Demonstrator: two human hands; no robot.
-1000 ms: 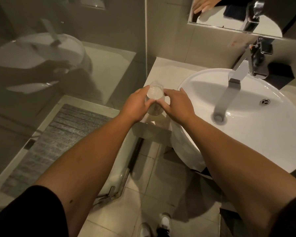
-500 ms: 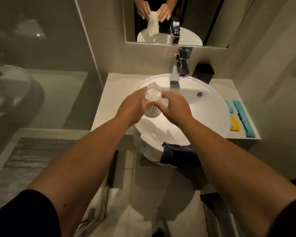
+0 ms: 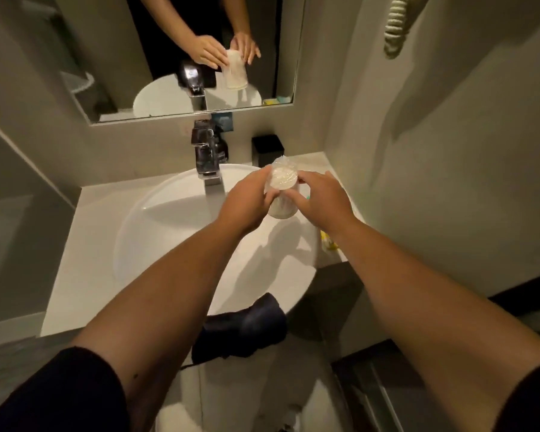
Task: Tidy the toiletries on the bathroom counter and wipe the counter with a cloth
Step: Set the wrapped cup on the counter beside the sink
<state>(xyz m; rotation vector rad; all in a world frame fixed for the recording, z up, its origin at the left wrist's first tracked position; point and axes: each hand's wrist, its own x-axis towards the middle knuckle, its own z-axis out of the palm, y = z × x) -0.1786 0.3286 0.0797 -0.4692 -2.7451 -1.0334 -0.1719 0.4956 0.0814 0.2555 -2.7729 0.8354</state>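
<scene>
Left hand (image 3: 247, 204) and right hand (image 3: 320, 199) both clamp a wrapped cup (image 3: 282, 191) above the sink (image 3: 169, 244), right of frame centre.

The basin (image 3: 169, 244) sits on the counter (image 3: 85, 275), faucet (image 3: 208, 157) behind it. A cloth (image 3: 247, 325) hangs over the basin's front rim.

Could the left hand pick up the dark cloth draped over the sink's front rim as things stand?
Probably not yet: the left hand and right hand both grip the plastic-wrapped cup. The dark cloth lies uncovered below the forearms, so only the cup stands in the way.
</scene>
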